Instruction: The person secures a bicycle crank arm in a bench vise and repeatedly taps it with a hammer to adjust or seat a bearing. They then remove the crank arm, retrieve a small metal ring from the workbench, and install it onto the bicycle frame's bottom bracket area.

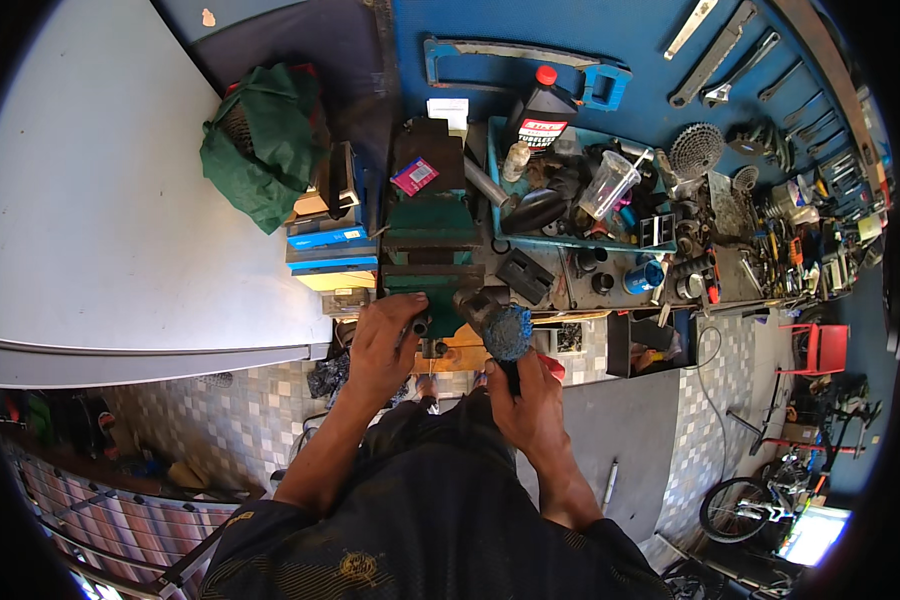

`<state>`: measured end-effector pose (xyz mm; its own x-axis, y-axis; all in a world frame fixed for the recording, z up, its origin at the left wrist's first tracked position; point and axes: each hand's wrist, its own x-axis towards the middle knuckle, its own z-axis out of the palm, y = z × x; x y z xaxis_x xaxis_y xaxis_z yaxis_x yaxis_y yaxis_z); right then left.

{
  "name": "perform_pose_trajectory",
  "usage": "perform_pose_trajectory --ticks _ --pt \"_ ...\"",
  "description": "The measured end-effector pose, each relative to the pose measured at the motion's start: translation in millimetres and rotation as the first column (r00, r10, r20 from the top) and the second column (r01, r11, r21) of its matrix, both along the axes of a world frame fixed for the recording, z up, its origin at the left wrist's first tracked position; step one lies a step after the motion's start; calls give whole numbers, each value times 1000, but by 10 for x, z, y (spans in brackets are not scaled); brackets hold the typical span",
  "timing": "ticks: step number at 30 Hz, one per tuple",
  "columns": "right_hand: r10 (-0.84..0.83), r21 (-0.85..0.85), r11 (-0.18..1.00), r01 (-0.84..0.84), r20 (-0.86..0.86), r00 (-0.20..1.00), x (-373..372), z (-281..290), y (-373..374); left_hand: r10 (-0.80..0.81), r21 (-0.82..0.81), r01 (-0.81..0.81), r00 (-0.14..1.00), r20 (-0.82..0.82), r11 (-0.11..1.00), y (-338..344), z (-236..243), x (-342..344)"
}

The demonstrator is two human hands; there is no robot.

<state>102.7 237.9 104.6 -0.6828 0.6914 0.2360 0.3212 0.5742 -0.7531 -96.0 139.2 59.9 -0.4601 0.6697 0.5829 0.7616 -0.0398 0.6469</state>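
My right hand [533,405] is wrapped round the dark handle of a mallet [508,333]. The mallet's worn, frayed blue face points up toward me, and its head is just right of the vise's front. A green bench vise [430,222] stands at the bench edge in front of me. At its near left side my left hand [382,338] is closed round a short dark tube [421,325], with the tube's hollow end showing. Whether the tube touches the vise I cannot tell. A small pink packet [414,176] lies on the back of the vise.
Right of the vise lie a black block [525,276] and a blue can [644,277]. Behind them a teal tray [580,240] holds a black bottle [542,112], a clear plastic cup [610,186] and clutter. Stacked boxes [332,258] stand at left beside a large pale cabinet [120,180].
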Motion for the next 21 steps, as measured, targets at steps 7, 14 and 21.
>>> perform_pose_trajectory --ticks 7,14,21 --pt "-72 22 997 69 179 981 -1 138 120 -63 -143 76 994 90 987 149 302 -392" --pt "-40 216 976 -1 186 982 -69 375 403 -208 -171 238 962 176 956 264 294 -746" --pt "21 168 984 -52 176 984 -185 428 466 -229 -113 258 949 218 960 268 153 -798"
